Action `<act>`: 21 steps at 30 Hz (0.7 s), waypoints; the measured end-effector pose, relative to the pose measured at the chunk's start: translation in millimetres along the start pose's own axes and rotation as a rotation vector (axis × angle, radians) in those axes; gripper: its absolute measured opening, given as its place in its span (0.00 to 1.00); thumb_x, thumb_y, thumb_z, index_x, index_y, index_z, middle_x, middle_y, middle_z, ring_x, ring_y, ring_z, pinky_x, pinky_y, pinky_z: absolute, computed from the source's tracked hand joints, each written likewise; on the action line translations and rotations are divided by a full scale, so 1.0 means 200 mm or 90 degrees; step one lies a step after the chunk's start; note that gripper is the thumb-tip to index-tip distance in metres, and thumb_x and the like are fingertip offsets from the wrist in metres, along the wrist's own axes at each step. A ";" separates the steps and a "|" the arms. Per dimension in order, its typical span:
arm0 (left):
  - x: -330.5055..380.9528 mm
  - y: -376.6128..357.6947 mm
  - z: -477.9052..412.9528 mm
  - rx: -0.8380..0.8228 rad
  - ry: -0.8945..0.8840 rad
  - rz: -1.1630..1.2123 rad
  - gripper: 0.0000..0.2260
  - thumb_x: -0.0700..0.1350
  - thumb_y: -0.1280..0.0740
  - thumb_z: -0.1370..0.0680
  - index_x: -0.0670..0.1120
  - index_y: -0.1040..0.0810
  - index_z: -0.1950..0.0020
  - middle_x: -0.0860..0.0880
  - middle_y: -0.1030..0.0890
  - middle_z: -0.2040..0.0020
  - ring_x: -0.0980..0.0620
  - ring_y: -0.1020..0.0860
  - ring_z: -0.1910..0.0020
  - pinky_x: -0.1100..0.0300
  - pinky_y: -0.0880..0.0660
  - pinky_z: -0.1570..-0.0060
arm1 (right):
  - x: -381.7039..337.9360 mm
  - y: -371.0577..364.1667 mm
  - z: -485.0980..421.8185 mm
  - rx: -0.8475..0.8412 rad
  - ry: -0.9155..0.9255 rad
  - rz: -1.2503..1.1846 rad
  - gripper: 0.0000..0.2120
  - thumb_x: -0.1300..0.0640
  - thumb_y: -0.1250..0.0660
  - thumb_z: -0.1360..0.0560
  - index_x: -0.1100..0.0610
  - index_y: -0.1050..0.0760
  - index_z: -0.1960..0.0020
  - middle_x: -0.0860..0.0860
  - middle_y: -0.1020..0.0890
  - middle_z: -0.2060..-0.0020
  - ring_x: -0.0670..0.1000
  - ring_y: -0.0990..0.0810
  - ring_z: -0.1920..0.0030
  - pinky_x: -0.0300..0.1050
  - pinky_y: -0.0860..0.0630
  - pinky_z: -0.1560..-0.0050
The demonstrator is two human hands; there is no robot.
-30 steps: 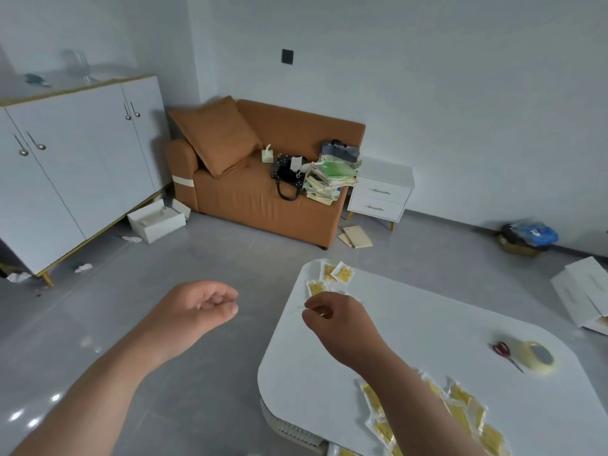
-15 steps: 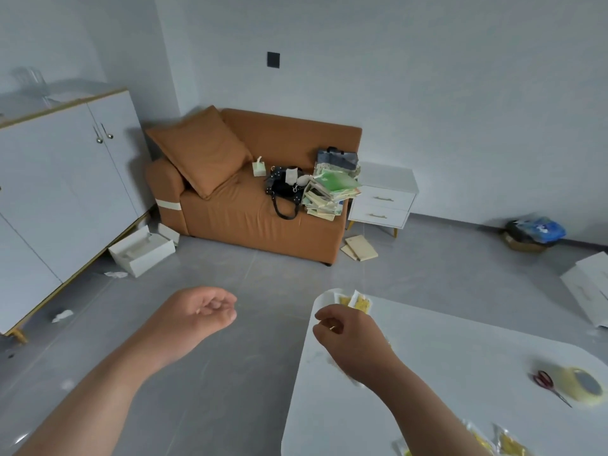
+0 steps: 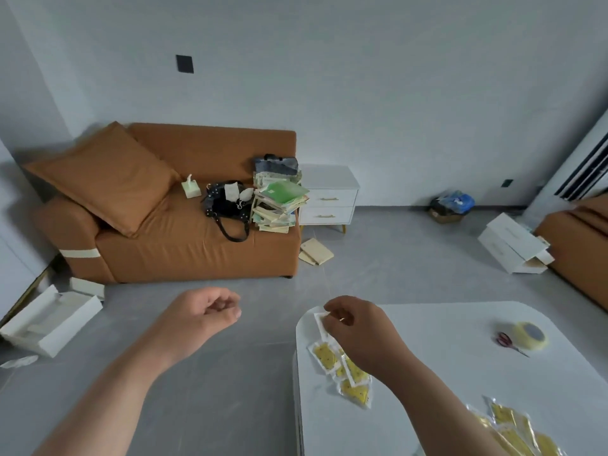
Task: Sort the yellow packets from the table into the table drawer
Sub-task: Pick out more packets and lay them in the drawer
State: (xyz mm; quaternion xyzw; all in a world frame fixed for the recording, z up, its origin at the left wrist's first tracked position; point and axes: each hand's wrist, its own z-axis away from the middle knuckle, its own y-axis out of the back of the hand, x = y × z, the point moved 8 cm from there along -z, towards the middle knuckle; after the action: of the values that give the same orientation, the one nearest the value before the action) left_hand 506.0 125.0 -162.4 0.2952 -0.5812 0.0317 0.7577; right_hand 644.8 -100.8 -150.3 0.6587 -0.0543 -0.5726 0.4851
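Over the far left corner of the white table (image 3: 444, 383), my right hand (image 3: 358, 327) pinches the top edge of a yellow packet (image 3: 320, 324), most of it hidden by my fingers. Several more yellow packets (image 3: 342, 366) lie in a loose cluster on the table just below that hand. Another heap of yellow packets (image 3: 516, 432) sits at the table's near right, partly behind my right forearm. My left hand (image 3: 210, 311) hovers over the floor left of the table, fingers curled loosely with nothing in them. No drawer shows in this view.
Red-handled scissors (image 3: 508, 342) and a roll of tape (image 3: 529, 335) rest at the table's right side. An orange sofa (image 3: 184, 238) with a bag and a stack of papers stands beyond, beside a white nightstand (image 3: 329, 195). White boxes (image 3: 49, 320) lie on the grey floor.
The view has swung to the right and tilted. My right hand stays at the table's far left corner on a packet; the cluster beneath it is now visible. My left hand keeps its pose.
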 end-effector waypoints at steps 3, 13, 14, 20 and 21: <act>-0.05 0.15 -0.17 -0.032 -0.023 -0.020 0.14 0.56 0.30 0.34 0.53 0.17 0.51 0.56 0.16 0.53 0.59 0.19 0.53 0.63 0.26 0.52 | -0.07 -0.05 -0.09 0.035 -0.041 -0.009 0.11 0.52 0.33 0.24 0.49 0.21 0.42 0.40 0.20 0.61 0.39 0.23 0.61 0.28 0.31 0.61; -0.03 0.19 -0.60 -0.150 -0.067 -0.054 0.12 0.54 0.28 0.34 0.53 0.17 0.53 0.53 0.15 0.54 0.56 0.18 0.54 0.60 0.24 0.52 | -0.03 -0.09 -0.18 0.097 -0.150 0.002 0.06 0.53 0.32 0.25 0.42 0.25 0.54 0.44 0.17 0.59 0.45 0.19 0.56 0.36 0.25 0.55; -0.01 0.16 -0.66 -0.162 -0.071 -0.059 0.10 0.53 0.27 0.32 0.53 0.17 0.53 0.52 0.15 0.54 0.55 0.18 0.53 0.59 0.24 0.51 | 0.00 -0.07 -0.19 0.108 -0.163 -0.006 0.06 0.54 0.32 0.25 0.41 0.25 0.54 0.44 0.17 0.59 0.45 0.19 0.57 0.33 0.26 0.57; 0.10 -0.10 -0.96 -0.242 -0.103 -0.105 0.06 0.45 0.27 0.25 0.51 0.18 0.49 0.51 0.16 0.51 0.55 0.19 0.49 0.64 0.26 0.51 | 0.26 0.05 -0.32 0.190 -0.245 -0.059 0.08 0.56 0.31 0.26 0.50 0.19 0.47 0.42 0.18 0.61 0.41 0.21 0.61 0.30 0.29 0.60; 0.12 -0.15 -1.02 -0.255 -0.103 -0.107 0.06 0.44 0.27 0.25 0.51 0.18 0.49 0.51 0.16 0.52 0.55 0.19 0.49 0.64 0.26 0.51 | 0.31 0.08 -0.35 0.203 -0.254 -0.067 0.09 0.56 0.31 0.26 0.51 0.19 0.46 0.42 0.19 0.61 0.41 0.22 0.62 0.31 0.29 0.60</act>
State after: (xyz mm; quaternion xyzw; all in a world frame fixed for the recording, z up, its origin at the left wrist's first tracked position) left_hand 701.2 192.1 -184.5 0.1879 -0.6084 -0.1711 0.7518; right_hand 729.3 -107.2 -191.6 0.6027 -0.2044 -0.6998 0.3245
